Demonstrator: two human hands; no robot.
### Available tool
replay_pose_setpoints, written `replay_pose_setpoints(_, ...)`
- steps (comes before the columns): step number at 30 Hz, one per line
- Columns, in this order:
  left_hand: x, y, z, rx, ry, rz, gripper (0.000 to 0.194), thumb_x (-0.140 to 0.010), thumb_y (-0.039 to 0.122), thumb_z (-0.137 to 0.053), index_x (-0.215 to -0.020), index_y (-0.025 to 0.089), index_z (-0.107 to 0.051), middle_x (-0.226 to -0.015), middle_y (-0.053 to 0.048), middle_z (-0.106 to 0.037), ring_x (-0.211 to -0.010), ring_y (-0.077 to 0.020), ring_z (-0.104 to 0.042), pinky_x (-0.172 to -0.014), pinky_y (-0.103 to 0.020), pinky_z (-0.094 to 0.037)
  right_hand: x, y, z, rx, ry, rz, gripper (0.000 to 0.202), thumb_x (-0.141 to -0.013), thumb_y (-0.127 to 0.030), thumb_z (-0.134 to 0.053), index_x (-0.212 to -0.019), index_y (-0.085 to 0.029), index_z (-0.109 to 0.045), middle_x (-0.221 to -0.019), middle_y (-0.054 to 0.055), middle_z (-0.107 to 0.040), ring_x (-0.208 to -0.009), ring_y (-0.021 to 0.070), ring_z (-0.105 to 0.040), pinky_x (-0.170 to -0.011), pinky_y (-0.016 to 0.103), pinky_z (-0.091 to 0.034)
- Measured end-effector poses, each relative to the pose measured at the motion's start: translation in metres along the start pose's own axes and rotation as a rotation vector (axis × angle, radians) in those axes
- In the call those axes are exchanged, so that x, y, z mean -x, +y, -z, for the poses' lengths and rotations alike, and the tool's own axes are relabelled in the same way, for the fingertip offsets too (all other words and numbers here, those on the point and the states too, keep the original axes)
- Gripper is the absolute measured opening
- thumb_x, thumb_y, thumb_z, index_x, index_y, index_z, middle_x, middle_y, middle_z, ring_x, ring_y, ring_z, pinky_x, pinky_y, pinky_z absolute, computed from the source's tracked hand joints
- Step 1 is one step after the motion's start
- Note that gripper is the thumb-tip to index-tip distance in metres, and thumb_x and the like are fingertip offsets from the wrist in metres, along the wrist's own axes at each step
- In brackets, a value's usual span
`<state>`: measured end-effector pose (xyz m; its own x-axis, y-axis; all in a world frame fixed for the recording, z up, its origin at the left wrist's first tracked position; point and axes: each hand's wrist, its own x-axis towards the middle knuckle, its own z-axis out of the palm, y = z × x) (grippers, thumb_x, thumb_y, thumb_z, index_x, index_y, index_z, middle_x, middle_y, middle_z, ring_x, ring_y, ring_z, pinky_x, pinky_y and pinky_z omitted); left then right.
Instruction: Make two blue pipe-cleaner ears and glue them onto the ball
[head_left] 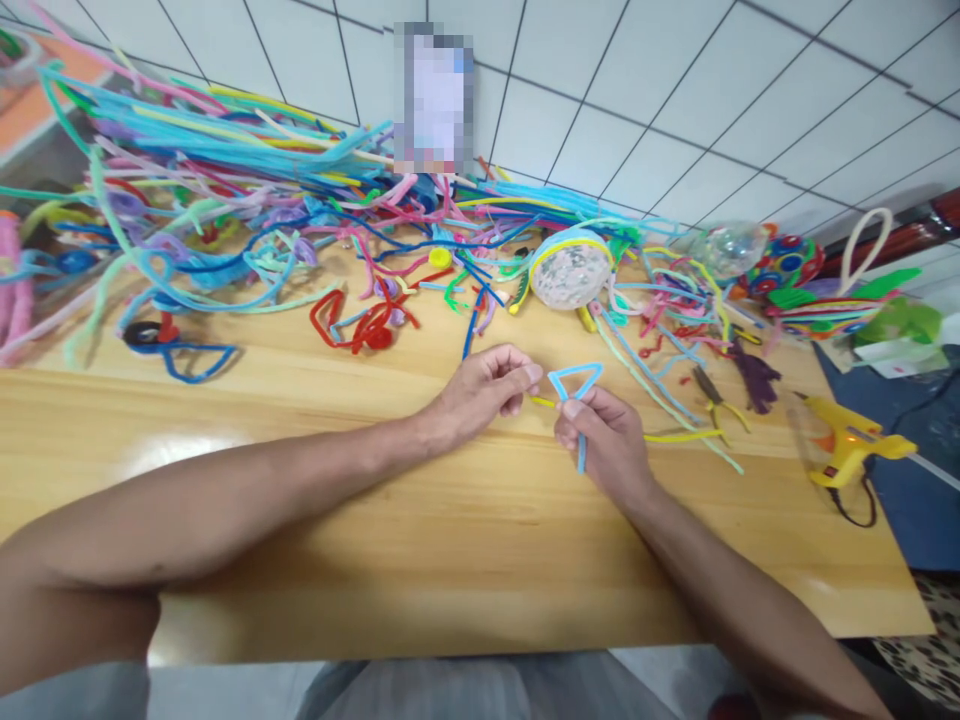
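My right hand (606, 432) is closed on a light blue pipe cleaner (581, 372), pinching it between thumb and fingers. Above the fingers it is bent into a small triangle, and a straight tail hangs below the thumb. Just to its left, my left hand (496, 385) has thumb and fingertips drawn together; whatever is between them, if anything, is hidden. A yellow pipe cleaner (682, 437) shows on both sides of my right hand. Its short left end comes near my left fingertips, and I cannot tell whether they touch it.
A tangle of coloured pipe cleaners (247, 150) lines the back of the wooden table (420, 570). Red bent pieces (367, 325) and a round speckled ball (571, 272) lie beyond my hands. To the right are pliers (720, 402) and a yellow glue gun (855, 440) with a cord.
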<state>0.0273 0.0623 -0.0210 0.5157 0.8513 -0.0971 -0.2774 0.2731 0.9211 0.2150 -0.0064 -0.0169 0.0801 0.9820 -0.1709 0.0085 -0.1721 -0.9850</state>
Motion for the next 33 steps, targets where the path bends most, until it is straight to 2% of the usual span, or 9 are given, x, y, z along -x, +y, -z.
replay_pose_setpoints(3, 0.000, 0.000, 0.000, 0.031, -0.013, 0.042, 0.044, -0.088, 0.060, -0.072, -0.090, 0.017, -0.065, -0.083, -0.001, -0.069, -0.054, -0.0080, -0.054, -0.052, -0.024, -0.042, 0.000, 0.001, 0.001, 0.033, -0.003, 0.002, 0.039, -0.083, -0.053, -0.080, -0.067, -0.022, -0.062, -0.052, -0.005, -0.058, -0.049, 0.0105, -0.048, -0.053, 0.026, -0.039)
replay_pose_setpoints(8, 0.005, 0.003, -0.001, -0.144, -0.097, 0.072, 0.049, -0.084, 0.064, -0.075, -0.084, 0.015, -0.068, -0.064, 0.004, -0.055, -0.054, -0.0079, -0.045, -0.052, -0.023, -0.036, 0.001, -0.004, 0.001, 0.148, -0.035, 0.029, 0.040, -0.084, -0.054, -0.078, -0.066, -0.022, -0.063, -0.052, -0.004, -0.059, -0.048, 0.0107, -0.048, -0.052, 0.026, -0.038)
replay_pose_setpoints(16, 0.004, 0.007, 0.000, -0.129, -0.020, 0.097, 0.051, -0.076, 0.065, -0.082, -0.076, 0.016, -0.069, -0.066, 0.002, -0.060, -0.054, -0.0076, -0.044, -0.053, -0.024, -0.035, -0.001, -0.011, 0.000, 0.115, -0.071, 0.048, 0.043, -0.087, -0.061, -0.074, -0.072, -0.021, -0.065, -0.059, -0.003, -0.062, -0.052, 0.0117, -0.051, -0.054, 0.027, -0.043)
replay_pose_setpoints(23, 0.008, 0.007, -0.002, -0.166, 0.027, 0.099, 0.048, -0.075, 0.061, -0.084, -0.072, 0.016, -0.069, -0.061, 0.002, -0.057, -0.055, -0.0077, -0.044, -0.053, -0.023, -0.035, -0.001, -0.012, -0.003, 0.143, -0.056, 0.068, 0.040, -0.085, -0.055, -0.077, -0.068, -0.022, -0.062, -0.056, -0.004, -0.058, -0.051, 0.0109, -0.048, -0.053, 0.026, -0.041)
replay_pose_setpoints(29, 0.007, 0.005, -0.001, -0.153, -0.016, 0.109, 0.048, -0.072, 0.061, -0.087, -0.078, 0.017, -0.068, -0.059, 0.006, -0.054, -0.051, -0.0068, -0.044, -0.051, -0.022, -0.035, 0.000, -0.010, -0.005, 0.136, -0.050, 0.086, 0.038, -0.086, -0.053, -0.076, -0.069, -0.022, -0.061, -0.054, -0.006, -0.054, -0.050, 0.0099, -0.043, -0.051, 0.025, -0.037)
replay_pose_setpoints(33, 0.009, 0.007, -0.004, -0.142, -0.028, 0.142, 0.044, -0.072, 0.055, -0.089, -0.072, 0.015, -0.068, -0.063, 0.003, -0.060, -0.051, -0.0054, -0.043, -0.052, -0.022, -0.034, 0.001, -0.005, -0.004, 0.106, -0.097, 0.106, 0.036, -0.090, -0.052, -0.071, -0.073, -0.021, -0.064, -0.060, -0.004, -0.059, -0.055, 0.0112, -0.049, -0.055, 0.026, -0.042)
